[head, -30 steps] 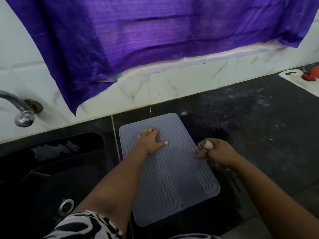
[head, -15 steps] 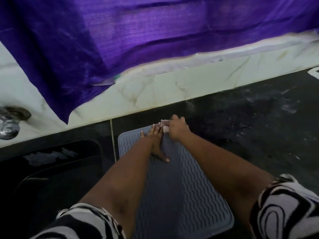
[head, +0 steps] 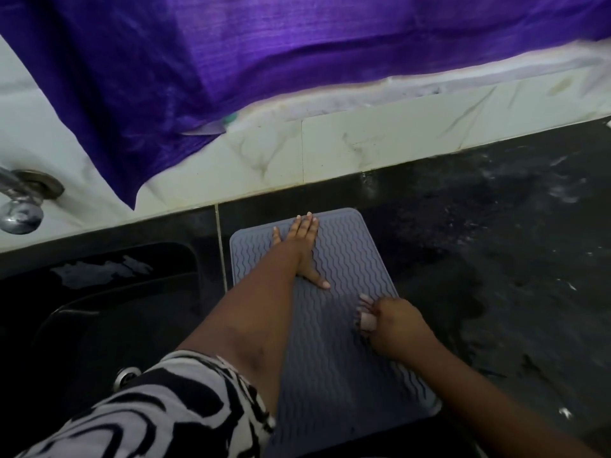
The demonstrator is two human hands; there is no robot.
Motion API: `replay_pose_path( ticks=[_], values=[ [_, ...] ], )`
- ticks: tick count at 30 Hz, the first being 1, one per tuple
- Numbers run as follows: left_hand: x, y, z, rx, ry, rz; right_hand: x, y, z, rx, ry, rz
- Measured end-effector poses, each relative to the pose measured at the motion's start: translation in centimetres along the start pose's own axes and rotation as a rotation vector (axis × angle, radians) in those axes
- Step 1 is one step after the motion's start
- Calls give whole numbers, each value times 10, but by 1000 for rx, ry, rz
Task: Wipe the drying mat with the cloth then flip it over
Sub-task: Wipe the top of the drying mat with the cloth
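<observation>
Dark stone counter [head: 496,259] beside a black sink [head: 99,309], with a grey ridged drying mat [head: 347,342] lying flat on it; left hand [head: 302,249] presses it, fingers spread flat, while right hand [head: 396,325] grips a small pale cloth [head: 367,320] at its right edge

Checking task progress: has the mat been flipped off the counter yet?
No, the drying mat lies flat on the counter, left hand pressing it.

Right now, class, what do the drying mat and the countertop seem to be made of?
Drying mat: probably silicone or soft rubber, matte grey; sign: moulded wavy ridges, rounded corners.
Countertop: probably polished dark stone, perhaps granite; sign: glossy black speckled surface with a thin joint line.
</observation>
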State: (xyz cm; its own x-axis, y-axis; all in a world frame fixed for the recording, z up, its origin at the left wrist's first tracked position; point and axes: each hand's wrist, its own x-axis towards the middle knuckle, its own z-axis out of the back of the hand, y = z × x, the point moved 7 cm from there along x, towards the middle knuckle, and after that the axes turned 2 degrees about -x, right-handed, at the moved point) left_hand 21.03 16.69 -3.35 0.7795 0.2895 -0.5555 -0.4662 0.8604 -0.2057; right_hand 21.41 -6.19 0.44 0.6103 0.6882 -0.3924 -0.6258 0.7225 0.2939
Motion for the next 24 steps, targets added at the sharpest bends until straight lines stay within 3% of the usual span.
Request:
replay_pose_path(
  ticks=[2,4,6,10,12,17,21,24],
  values=[
    [0,-1,0,2,-6,-2,19,-4,24,217,60,-90],
    [3,1,0,-2,-25,8,51,0,59,452,-72,-118],
    [3,2,-1,-2,-28,21,85,17,82,323,-229,-46],
    [1,0,0,27,-20,19,108,50,41,-33,-71,32],
    [3,-1,1,33,-22,11,91,50,23,-189,-100,41],
    [-3,-2,4,21,-7,-12,4,28,-16,-142,-77,-76],
    [-13,-10,8,98,9,38,-55,16,-35,-134,91,-67],
    [-22,-27,10,243,1,47,-41,6,2,145,110,-148]
  ],
)
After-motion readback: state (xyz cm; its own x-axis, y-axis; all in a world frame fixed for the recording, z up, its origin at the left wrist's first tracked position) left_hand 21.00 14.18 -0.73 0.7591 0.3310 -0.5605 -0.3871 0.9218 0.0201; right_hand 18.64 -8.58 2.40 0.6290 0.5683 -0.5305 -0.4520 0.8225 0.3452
